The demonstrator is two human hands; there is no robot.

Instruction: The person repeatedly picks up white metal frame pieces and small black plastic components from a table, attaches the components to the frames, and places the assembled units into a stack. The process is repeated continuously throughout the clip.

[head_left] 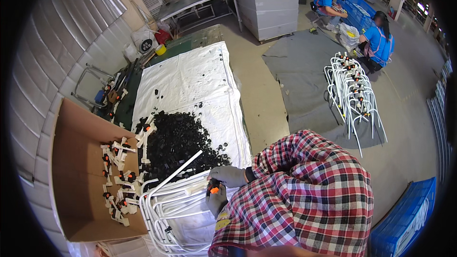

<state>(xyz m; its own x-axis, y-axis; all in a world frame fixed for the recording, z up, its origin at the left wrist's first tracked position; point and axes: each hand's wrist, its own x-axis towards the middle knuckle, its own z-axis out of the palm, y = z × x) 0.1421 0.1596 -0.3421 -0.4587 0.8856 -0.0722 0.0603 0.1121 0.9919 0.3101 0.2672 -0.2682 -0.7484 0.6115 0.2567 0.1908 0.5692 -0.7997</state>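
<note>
I am holding a cream, black and orange fitting (200, 188) low in the centre of the view, just above a layer of white bent tubes (164, 212). My left hand (217, 203), gloved in grey, is closing on the fitting's black body beside the orange part. My right hand (229, 176), likewise gloved, is touching the same body from the other side; its fingertips are partly hidden, so I cannot tell whether they are gripping. The cream arm is pointing away from both hands over the tubes, and one tube end is slanting up toward a heap of small black parts (176, 140). That heap is lying on a white sheet (209, 76), with loose pieces scattering beyond it. Beside the tubes, an open cardboard box (74, 162) is containing more fittings of similar colours. Farther off, a bundle of white tube frames (354, 90) is resting on a grey mat (304, 100), and two co-workers in blue tops are sitting low near it.
</note>
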